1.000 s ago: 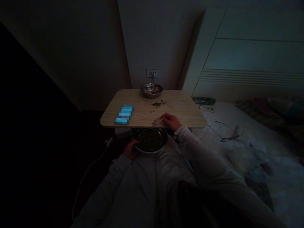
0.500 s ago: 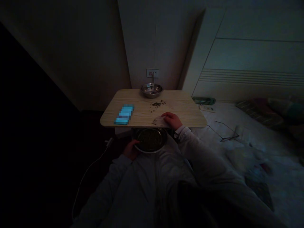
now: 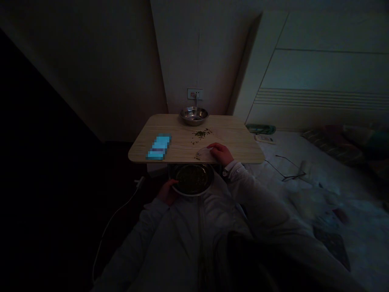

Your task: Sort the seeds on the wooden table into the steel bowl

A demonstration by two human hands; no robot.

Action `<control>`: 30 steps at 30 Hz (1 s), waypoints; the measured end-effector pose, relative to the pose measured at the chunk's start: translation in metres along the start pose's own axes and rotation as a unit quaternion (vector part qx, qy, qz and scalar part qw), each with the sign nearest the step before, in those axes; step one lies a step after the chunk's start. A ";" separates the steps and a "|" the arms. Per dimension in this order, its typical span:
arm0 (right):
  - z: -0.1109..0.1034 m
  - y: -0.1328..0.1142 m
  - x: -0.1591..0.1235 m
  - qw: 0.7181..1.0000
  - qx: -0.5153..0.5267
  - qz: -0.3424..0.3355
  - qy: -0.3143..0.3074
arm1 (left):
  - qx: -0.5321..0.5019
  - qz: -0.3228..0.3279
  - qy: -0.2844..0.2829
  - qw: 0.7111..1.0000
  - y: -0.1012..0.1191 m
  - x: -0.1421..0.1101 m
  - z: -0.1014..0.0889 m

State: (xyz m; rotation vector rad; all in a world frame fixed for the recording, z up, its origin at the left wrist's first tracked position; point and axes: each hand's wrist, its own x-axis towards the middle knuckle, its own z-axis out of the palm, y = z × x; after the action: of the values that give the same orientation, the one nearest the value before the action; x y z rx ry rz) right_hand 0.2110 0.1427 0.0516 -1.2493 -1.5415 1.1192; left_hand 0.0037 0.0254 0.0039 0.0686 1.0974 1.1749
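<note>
My left hand (image 3: 168,192) grips the left rim of a round metal basin (image 3: 209,185) on my lap, just below the table's front edge. Small dark green grains (image 3: 191,178) lie in it. At the front of the table, my right hand (image 3: 221,154) pinches a thin pale card-like piece (image 3: 204,153), whose exact kind is unclear in the dim light. A few grains (image 3: 197,158) sit by the piece's left end. Farther back on the tabletop is a loose scatter of green grains (image 3: 200,134).
The small wooden table (image 3: 240,138) also bears a metal bowl (image 3: 194,117) at the back and a lit phone (image 3: 159,147) at left. A bed (image 3: 288,162) with glasses (image 3: 293,177) and a remote (image 3: 265,139) is on the right. A white cable (image 3: 115,213) hangs at left.
My right hand has shifted very slightly rightward, and more of the pale piece shows. My left hand and the basin stay where they were.
</note>
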 end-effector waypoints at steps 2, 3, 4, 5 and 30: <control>0.000 0.001 0.001 1.000 -0.001 -0.001 0.002 | -0.001 0.003 -0.001 1.000 0.000 -0.001 0.001; 0.000 0.002 0.001 1.000 -0.002 -0.003 0.003 | -0.002 0.004 -0.001 1.000 0.000 -0.001 0.001; 0.000 0.003 0.001 1.000 -0.002 -0.005 0.002 | -0.003 0.003 -0.001 1.000 0.000 -0.002 0.001; -0.001 0.004 0.001 1.000 -0.002 -0.008 -0.001 | -0.003 0.002 0.001 1.000 0.000 -0.002 0.001; -0.002 0.005 0.002 0.999 -0.043 -0.032 -0.004 | -0.010 0.003 0.002 1.000 0.000 0.000 0.000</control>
State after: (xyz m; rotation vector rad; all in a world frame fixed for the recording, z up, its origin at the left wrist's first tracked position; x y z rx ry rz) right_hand 0.2141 0.1454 0.0475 -1.2440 -1.6406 1.0269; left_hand 0.0037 0.0253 0.0036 0.0528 1.0896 1.1916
